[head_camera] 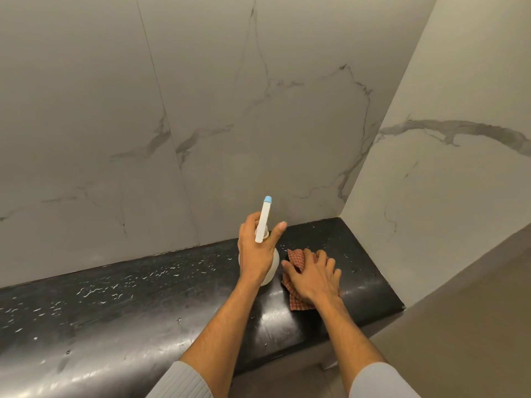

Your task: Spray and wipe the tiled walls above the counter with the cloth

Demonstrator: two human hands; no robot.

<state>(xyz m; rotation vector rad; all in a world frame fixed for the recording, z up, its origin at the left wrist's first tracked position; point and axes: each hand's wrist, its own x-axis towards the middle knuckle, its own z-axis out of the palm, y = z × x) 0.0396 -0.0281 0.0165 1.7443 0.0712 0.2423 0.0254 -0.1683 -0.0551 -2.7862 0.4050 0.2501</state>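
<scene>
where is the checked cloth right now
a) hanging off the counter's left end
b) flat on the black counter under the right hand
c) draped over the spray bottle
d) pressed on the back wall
b: the checked cloth lies on the black counter with the right hand flat on it, beside the spray bottle gripped by the left hand.

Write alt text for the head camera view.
A person's left hand grips a white spray bottle aimed at the marble-look tiled wall, while the right hand presses a checked cloth flat on the black counter.
</scene>
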